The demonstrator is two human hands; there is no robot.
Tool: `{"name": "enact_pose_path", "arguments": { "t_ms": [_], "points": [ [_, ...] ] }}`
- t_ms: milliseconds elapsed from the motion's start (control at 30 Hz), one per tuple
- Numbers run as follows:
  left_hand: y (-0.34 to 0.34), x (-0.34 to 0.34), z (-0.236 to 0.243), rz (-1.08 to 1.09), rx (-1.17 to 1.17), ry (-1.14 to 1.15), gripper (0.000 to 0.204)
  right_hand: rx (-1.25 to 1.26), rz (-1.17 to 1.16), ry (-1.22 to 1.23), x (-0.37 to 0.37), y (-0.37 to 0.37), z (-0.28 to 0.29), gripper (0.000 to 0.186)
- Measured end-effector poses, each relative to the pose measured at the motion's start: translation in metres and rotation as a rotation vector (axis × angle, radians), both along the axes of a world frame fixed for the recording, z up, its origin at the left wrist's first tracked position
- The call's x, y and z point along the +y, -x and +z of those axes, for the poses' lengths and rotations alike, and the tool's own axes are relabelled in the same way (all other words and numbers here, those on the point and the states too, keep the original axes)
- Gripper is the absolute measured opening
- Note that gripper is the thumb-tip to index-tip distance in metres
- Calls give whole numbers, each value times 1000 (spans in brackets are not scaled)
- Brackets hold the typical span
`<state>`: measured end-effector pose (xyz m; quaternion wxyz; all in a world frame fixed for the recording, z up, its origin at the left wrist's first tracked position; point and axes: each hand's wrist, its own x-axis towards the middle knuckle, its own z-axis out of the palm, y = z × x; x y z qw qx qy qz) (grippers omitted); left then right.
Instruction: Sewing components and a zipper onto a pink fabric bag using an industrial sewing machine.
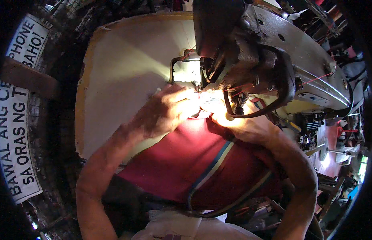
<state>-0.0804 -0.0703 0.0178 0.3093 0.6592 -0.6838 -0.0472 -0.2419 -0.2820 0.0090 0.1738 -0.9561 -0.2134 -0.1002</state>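
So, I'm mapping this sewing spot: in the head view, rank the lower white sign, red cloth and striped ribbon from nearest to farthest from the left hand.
From the left hand:
1. Red cloth: beside the hand, at its lower right.
2. Striped ribbon: farther to the lower right.
3. Lower white sign: far out to the left.

Cloth (pixel 170 164) — plain deep red. Ribbon (pixel 212 166) — striped lengthwise in blue and cream. Tabletop (pixel 122 68) is off-white, brown-edged.
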Motion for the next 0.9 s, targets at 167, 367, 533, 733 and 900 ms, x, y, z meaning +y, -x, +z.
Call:
{"name": "enact_pose_path", "arguments": {
  "t_ms": [167,367,533,733,900],
  "points": [
    [-12,-11,-8,-153,-152,129,14,32,15,52,0,-1,1,28],
    [2,-7,-11,-16,-41,138,12,35,-17,44,-5,-1,2,28],
    [4,-10,-11,-5,-1,170,13,-45,61,98,-8,-1,5,30],
    [9,-13,-14,69,24,211,8,-27,58,23,-5,-5,11,27],
    [10,-14,-15,96,25,245,7,-95,65,-45,-2,-9,10,22]
  ]
}}
